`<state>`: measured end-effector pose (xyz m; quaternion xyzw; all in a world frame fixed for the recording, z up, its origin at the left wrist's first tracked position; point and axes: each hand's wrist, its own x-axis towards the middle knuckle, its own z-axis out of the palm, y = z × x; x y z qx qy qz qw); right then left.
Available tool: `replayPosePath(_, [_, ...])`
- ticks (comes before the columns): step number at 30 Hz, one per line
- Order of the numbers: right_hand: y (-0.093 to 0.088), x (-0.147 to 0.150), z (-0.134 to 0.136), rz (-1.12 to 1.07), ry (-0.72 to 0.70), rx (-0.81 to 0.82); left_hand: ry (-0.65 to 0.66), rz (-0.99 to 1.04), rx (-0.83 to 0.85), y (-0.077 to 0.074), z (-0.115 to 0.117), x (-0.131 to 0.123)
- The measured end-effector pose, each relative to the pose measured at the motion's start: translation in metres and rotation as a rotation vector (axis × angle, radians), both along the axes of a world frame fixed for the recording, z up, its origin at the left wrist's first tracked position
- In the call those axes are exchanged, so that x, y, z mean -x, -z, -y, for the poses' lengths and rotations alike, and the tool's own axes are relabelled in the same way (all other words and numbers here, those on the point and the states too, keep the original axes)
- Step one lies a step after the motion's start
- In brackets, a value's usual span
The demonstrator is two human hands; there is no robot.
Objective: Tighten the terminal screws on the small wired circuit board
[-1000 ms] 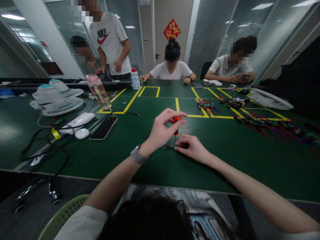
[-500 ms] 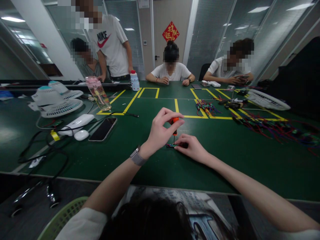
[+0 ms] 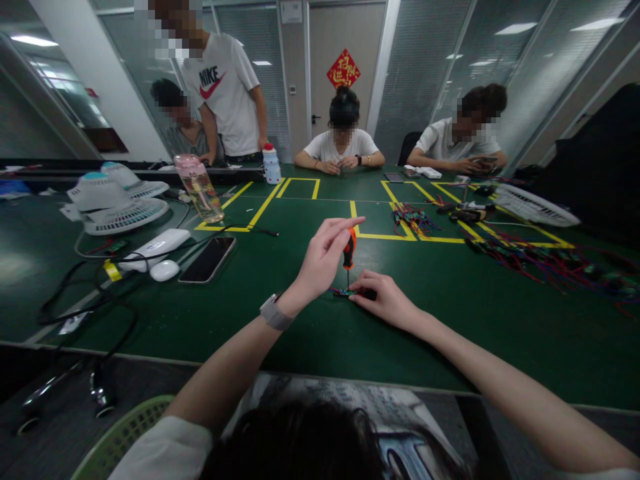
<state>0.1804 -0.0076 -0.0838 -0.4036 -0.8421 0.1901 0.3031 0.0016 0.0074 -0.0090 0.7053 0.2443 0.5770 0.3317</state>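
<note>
An orange and black screwdriver (image 3: 349, 251) stands nearly upright, its tip down on a small green circuit board (image 3: 343, 293) with thin coloured wires. My left hand (image 3: 324, 253) is closed around the top of the screwdriver's handle, with the index finger stretched out over it. Low on the green table, my right hand (image 3: 384, 299) pinches the board's right end between thumb and fingers. A dark part shows under those fingers, too hidden to name.
To the left lie a phone (image 3: 207, 259), a white mouse-like case (image 3: 164, 270), a power strip (image 3: 156, 249) and black cables. Behind them stands a pink-lidded bottle (image 3: 199, 190). Wired boards (image 3: 413, 219) lie in a heap at right. Several people are around the table.
My left fingers have shifted on the screwdriver handle, the index finger now straighter and the others drawn together. My right hand holds its place at the board.
</note>
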Motion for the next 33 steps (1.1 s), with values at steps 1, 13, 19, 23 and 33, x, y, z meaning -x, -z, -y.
replayPosePath(1, [-0.0001, -0.0001, 0.0, 0.0, -0.002, 0.002, 0.05, 0.015, 0.023, -0.0007, -0.0003, 0.0003])
replayPosePath(13, [-0.0004, 0.0004, 0.0001, -0.007, 0.001, 0.011, 0.092, 0.032, 0.054, -0.003, -0.0001, 0.0006])
replayPosePath(19, [0.0004, 0.0002, -0.0008, 0.011, -0.003, 0.0, -0.001, -0.008, -0.023, -0.0009, 0.0012, 0.0008])
replayPosePath(23, [0.001, 0.0, -0.0009, 0.008, -0.001, -0.006, -0.234, -0.137, -0.274, 0.0005, 0.0025, 0.0021])
replayPosePath(33, [0.002, -0.0012, -0.0018, 0.01, -0.02, -0.004, 0.124, 0.008, 0.029, -0.0004, 0.0033, -0.0009])
